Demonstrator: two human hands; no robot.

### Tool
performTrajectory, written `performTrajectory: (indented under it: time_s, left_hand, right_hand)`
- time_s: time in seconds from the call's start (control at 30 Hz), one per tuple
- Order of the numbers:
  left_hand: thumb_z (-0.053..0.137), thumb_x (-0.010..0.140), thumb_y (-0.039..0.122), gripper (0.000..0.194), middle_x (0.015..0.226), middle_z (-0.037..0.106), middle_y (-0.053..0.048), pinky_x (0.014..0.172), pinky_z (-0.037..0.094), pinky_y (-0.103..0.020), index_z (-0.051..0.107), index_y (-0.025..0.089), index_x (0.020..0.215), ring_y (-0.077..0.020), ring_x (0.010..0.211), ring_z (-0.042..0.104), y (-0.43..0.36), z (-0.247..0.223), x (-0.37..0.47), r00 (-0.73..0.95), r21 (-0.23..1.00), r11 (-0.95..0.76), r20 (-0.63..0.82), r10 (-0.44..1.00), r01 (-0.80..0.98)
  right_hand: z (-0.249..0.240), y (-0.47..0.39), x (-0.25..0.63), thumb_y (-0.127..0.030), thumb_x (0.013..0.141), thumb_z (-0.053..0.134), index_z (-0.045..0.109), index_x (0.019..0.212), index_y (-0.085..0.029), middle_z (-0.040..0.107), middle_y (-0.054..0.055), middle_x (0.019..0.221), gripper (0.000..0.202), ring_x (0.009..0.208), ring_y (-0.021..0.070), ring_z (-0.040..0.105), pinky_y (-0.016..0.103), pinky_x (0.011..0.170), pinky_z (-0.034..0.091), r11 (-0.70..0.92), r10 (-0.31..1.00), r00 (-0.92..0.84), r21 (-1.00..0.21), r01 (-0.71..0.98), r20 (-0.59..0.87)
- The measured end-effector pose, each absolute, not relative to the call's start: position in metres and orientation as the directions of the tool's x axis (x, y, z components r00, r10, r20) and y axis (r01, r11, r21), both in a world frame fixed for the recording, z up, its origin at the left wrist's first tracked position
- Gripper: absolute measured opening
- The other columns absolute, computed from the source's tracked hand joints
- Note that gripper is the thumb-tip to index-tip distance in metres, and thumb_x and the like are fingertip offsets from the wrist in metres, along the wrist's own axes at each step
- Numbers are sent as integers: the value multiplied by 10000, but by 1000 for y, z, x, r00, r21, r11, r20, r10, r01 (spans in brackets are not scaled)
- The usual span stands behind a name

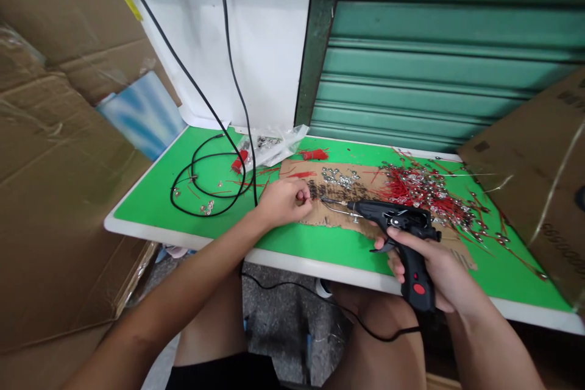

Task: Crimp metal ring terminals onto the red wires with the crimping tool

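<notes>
My right hand (pixel 429 262) is wrapped round the grip of a black soldering gun (pixel 418 277) with a red button. Its tip and thin metal feed tube point left over a scorched piece of cardboard (pixel 329 216). Just left of the tip is my left hand (pixel 286 201), thumb and fingers pinched together low over the cardboard; whatever they hold is too small to make out. Small round metal parts (pixel 340 178) lie on the cardboard behind the tip. A heap of red wires (pixel 411 186) with metal pieces on their ends spreads to the right.
A green table (pixel 219 222) with a white edge carries everything. Black cable (pixel 183 213) lies coiled at the left, near a clear plastic bag (pixel 278 146) and bundles of red wire (pixel 315 154). Large cardboard boxes (pixel 59 164) flank both sides. The gun's cord (pixel 347 314) hangs below the table edge.
</notes>
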State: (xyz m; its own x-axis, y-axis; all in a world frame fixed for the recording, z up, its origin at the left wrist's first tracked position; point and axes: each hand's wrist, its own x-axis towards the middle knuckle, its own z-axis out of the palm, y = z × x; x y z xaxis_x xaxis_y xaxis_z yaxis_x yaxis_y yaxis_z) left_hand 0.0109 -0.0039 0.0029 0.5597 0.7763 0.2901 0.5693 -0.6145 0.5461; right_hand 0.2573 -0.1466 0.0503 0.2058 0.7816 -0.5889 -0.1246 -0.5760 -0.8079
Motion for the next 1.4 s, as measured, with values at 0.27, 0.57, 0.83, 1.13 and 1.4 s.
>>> performTrajectory:
  time_s: [0.27,0.57,0.83,1.13,1.4]
  left_hand:
    - [680,759,208,21,762,715,-8,695,481,-279,674,196,775,-176,759,663,-5,4,13,544,538,-597,278,792,595]
    - [658,783,231,44,800,723,-19,696,477,-281,664,189,787,-171,751,652,-3,1,10,563,548,-618,293,773,564]
    - [672,760,228,43,787,724,-20,689,481,-281,680,193,784,-181,768,663,-4,3,12,550,542,-597,270,790,591]
    - [655,775,238,51,784,731,-16,684,473,-277,683,197,786,-177,756,666,-4,3,12,553,551,-602,278,786,578]
    - [656,759,207,18,727,708,-2,638,444,-260,668,194,752,-156,687,633,-6,6,13,538,578,-587,280,795,567]
  right_hand:
    - [54,-145,253,-636,501,908,741,728,-163,523,1,450,550,383,94,454,180,332,351,-573,777,229,-809,-128,-587]
    - [57,-148,252,-644,528,895,718,720,-171,534,10,449,540,391,105,461,189,335,336,-560,793,232,-824,-85,-563]
    - [58,-148,250,-616,573,879,758,790,-173,505,-9,467,508,411,111,448,201,347,341,-536,811,227,-840,-82,-539]
    - [52,-146,257,-586,629,851,745,785,-162,486,-13,473,464,413,106,441,185,345,325,-555,804,176,-823,-119,-568]
    - [41,-149,262,-497,704,840,752,832,-175,545,-2,525,358,414,109,460,194,356,378,-554,788,158,-798,-239,-594]
